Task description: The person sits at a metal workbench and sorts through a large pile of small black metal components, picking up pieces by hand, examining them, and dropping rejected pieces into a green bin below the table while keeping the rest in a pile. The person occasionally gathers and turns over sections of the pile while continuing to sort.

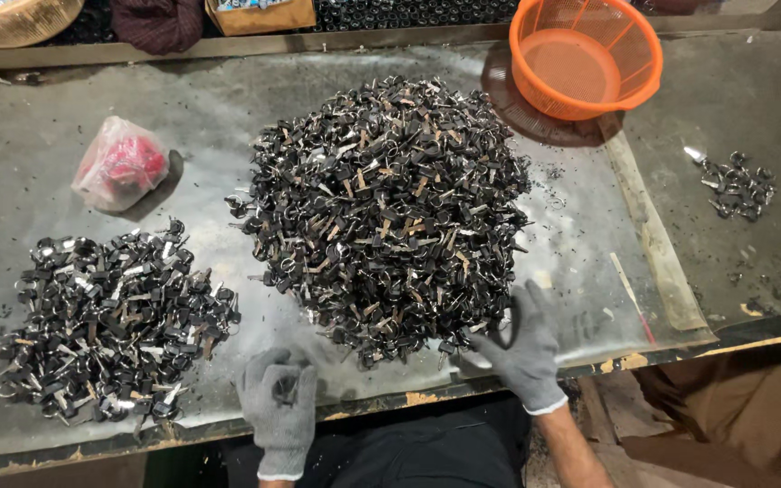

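Big pile: a tall heap of black-headed keys (389, 212) fills the middle of the frame on a grey sheet-covered table (228, 99).
Left hand: the gloved left hand (278, 407) sits at the lower centre, by the table's near edge, fingers curled inward; whether anything lies inside the curl I cannot tell.
Right hand: the gloved right hand (524, 348) is at the lower right of the heap, fingers spread loosely and touching the heap's edge, gripping nothing I can see.
Small pile: a flatter spread of sorted keys (106, 321) lies at the lower left, apart from the heap.
Basket: an orange plastic basket (587, 56) stands at the upper right, just beyond the heap.
Bag: a clear bag with red contents (119, 164) lies at the upper left.
Stray keys: a few loose keys (736, 185) lie at the far right.
Risk: the heap slopes toward the near edge, so a sweep of the right hand could likely push keys off the table; the two piles could also blend if keys slide leftward.
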Action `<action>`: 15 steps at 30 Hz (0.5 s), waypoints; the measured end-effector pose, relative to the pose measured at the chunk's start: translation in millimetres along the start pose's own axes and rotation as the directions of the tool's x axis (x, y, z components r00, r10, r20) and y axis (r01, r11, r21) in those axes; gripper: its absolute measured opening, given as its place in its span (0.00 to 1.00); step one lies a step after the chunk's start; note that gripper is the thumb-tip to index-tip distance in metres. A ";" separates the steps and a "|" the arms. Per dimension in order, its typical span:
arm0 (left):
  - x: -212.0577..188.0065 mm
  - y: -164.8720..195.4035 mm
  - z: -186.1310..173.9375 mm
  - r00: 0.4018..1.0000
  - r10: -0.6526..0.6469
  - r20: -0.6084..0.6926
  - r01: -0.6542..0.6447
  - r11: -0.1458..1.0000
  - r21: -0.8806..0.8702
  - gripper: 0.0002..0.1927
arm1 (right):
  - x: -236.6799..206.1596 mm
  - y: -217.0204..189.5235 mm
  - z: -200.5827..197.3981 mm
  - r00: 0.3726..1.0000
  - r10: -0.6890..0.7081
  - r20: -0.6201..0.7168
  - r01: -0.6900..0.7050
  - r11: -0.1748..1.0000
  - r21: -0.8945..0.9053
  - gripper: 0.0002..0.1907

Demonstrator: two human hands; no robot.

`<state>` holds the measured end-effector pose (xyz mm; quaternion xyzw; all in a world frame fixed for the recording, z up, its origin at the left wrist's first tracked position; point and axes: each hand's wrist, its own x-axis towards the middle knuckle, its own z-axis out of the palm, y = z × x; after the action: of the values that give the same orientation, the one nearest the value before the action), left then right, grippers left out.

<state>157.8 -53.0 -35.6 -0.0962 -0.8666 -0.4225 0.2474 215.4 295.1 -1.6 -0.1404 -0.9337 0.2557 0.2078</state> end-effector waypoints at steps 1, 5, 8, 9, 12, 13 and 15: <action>0.8 -0.8 -0.6 0.998 -0.043 0.036 0.042 0.999 0.014 0.13 | -0.4 -3.3 1.5 0.997 0.005 0.080 0.003 0.995 -0.099 0.58; 9.0 1.0 3.9 0.981 -0.107 0.164 0.084 0.987 0.140 0.15 | 3.4 -13.8 4.8 0.989 -0.123 0.085 0.132 0.985 -0.108 0.59; 9.7 5.8 6.2 0.985 -0.025 0.173 -0.013 0.976 0.216 0.16 | 2.9 -15.7 4.4 0.983 -0.162 0.085 0.170 0.980 -0.099 0.59; 9.8 7.3 7.4 0.987 0.009 0.161 -0.046 0.972 0.228 0.17 | 2.8 -15.2 4.5 0.980 -0.178 0.094 0.188 0.977 -0.105 0.59; 12.1 8.2 12.1 0.979 -0.112 0.170 0.046 0.935 0.351 0.16 | 5.4 -11.9 6.4 0.969 -0.232 0.081 0.240 0.966 -0.100 0.60; 12.6 7.6 13.1 0.983 -0.095 0.159 0.037 0.941 0.337 0.15 | 7.1 -10.6 7.8 0.966 -0.249 0.069 0.254 0.963 -0.092 0.60; 12.4 5.7 14.6 0.988 -0.065 0.143 0.018 0.951 0.309 0.15 | 10.9 -7.7 10.3 0.968 -0.237 0.077 0.245 0.963 -0.115 0.60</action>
<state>144.2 -38.6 -32.9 -0.0701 -0.9399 -0.2792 0.1837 200.0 288.4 -2.2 -0.0304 -0.9639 0.1747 0.1987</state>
